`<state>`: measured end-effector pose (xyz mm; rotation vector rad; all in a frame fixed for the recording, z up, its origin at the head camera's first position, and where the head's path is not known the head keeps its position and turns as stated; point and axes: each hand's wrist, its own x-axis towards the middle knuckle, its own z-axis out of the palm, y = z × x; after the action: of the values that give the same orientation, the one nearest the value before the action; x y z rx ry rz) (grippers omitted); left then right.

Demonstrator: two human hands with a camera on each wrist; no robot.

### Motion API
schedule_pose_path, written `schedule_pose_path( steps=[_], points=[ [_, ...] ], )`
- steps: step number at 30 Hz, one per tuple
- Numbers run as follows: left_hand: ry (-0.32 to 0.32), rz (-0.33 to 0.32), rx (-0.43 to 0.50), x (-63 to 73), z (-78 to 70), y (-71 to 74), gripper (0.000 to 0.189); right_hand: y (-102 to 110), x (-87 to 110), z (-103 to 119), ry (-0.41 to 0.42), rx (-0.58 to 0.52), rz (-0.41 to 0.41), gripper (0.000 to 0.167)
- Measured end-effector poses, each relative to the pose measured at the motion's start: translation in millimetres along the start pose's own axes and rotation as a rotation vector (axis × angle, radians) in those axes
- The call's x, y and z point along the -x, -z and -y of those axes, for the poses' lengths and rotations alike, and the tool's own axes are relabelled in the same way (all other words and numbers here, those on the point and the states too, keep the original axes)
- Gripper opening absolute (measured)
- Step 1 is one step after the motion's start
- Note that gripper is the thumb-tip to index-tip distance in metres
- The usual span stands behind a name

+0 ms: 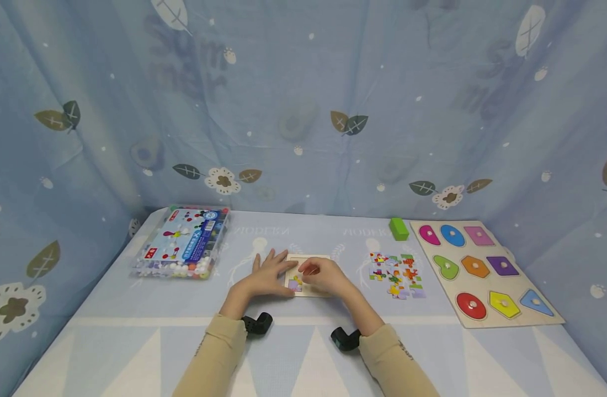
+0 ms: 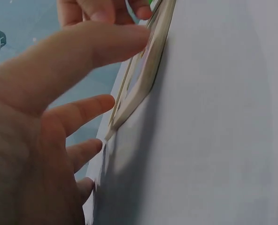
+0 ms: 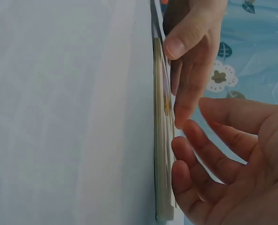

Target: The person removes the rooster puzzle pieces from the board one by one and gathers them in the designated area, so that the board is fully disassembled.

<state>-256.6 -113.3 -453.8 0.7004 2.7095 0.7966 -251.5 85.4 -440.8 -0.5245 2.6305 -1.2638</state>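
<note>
A small wooden puzzle tray (image 1: pixel 315 294) lies flat on the table, with a purple-and-yellow puzzle piece (image 1: pixel 296 284) in its lower left part. My left hand (image 1: pixel 265 277) rests at the tray's left side, fingers spread and thumb along the near left corner. In the left wrist view, the thumb (image 2: pixel 115 44) reaches over the tray's edge (image 2: pixel 134 101). My right hand (image 1: pixel 328 277) is over the tray's right half, its fingers loosely bent. The right wrist view shows no piece between those fingers (image 3: pixel 207 154), which hover close to the tray's surface.
Loose jigsaw pieces (image 1: pixel 395 277) lie right of the tray. Behind them stands a green block (image 1: pixel 399 229). A wooden board (image 1: pixel 457 284) with coloured knobbed shapes is at far right. A clear plastic case (image 1: pixel 184 242) of beads sits at back left. A patterned curtain (image 1: pixel 303 110) hangs behind.
</note>
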Motion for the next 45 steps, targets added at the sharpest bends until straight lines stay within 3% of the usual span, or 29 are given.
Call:
schedule_pose_path(
  steps=[4,10,23,34,45],
  points=[
    [0.032,0.011,-0.054,2.7,3.0,3.0,0.085,-3,-0.5,2,0.012,0.063,0.051,0.017],
    [0.039,0.036,-0.059,3.1,5.6,4.2,0.089,-6,-2.6,7,0.012,0.201,0.123,0.030],
    [0.046,0.026,-0.043,3.7,4.2,5.2,0.090,-12,-6.0,11,-0.028,0.263,0.117,0.031],
    [0.030,0.035,-0.031,3.6,4.9,6.3,0.089,-9,-8.7,7,-0.010,0.079,0.057,0.022],
    [0.041,0.034,-0.047,2.8,5.9,4.9,0.090,21,3.4,-3,-0.094,-0.038,-0.013,0.020]
  ],
)
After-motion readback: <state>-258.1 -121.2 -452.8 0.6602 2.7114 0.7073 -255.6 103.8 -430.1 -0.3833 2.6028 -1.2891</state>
